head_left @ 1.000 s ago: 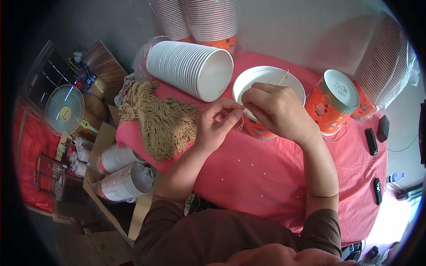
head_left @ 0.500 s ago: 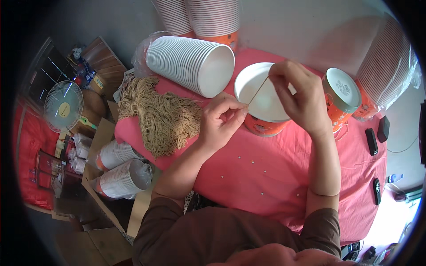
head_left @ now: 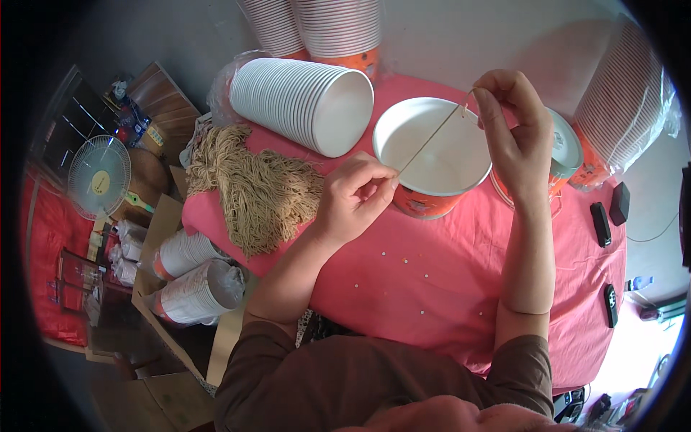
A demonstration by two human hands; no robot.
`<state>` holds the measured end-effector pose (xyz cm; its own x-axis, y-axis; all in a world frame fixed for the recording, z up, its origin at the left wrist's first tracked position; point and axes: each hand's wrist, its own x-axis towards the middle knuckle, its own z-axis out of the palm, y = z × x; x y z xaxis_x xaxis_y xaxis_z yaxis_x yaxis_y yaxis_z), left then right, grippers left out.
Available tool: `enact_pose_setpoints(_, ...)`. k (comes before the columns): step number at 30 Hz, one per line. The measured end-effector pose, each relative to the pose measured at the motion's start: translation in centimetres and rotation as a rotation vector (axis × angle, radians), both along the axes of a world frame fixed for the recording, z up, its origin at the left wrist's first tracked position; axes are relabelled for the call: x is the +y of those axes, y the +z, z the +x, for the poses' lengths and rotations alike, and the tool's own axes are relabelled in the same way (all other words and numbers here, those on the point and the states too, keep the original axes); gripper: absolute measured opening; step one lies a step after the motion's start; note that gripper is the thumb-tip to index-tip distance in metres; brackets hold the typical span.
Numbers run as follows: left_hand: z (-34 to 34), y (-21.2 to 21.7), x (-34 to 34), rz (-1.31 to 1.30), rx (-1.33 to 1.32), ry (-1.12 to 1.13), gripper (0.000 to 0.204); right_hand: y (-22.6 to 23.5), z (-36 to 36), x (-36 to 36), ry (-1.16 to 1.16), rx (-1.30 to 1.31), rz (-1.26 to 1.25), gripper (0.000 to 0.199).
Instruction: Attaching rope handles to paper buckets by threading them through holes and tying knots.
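A thin tan cord (head_left: 432,137) is stretched slantwise above an orange-and-white paper bucket (head_left: 429,206), whose white inside faces up. My left hand (head_left: 354,193) pinches the cord's lower end between thumb and fingers, at the bucket's left rim. Higher up, over the bucket's right side, my right hand (head_left: 515,122) pinches the other end, where a short bit hangs loose. Left of my left hand lies a heap of tan cords (head_left: 263,191). Behind my right hand stands an upside-down bucket (head_left: 565,147), partly hidden, with pale cord loops beside it.
A stack of white buckets (head_left: 306,101) lies on the pink-covered table (head_left: 389,295); more stacks stand behind and at the right (head_left: 619,108). Dark small objects (head_left: 599,224) lie near the right edge. Left of the table, an open carton (head_left: 169,338) holds wrapped stacks. A fan (head_left: 100,178) stands far left.
My right hand has moved up and to the right, drawing the cord out longer between both hands. My left hand has stayed nearly in place.
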<state>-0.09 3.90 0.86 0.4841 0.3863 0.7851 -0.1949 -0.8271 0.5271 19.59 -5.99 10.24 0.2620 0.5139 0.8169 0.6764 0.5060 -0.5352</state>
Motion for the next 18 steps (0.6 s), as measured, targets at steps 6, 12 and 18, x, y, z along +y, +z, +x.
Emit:
enact_pose_setpoints(6,-0.56,0.16,-0.12,-0.188,0.071,-0.024,0.011,0.1,-0.03,-0.09,0.017,0.014,-0.005,0.005)
enact_pose_setpoints(12,-0.11,-0.02,-0.24,-0.079,0.046,-0.021,0.009,0.11,-0.14,-0.07,0.042,0.022,0.001,0.005)
enact_pose_setpoints(18,0.02,-0.06,-0.37,-0.006,0.049,0.026,0.008,0.24,-0.27,-0.28,0.031,0.005,0.016,0.006)
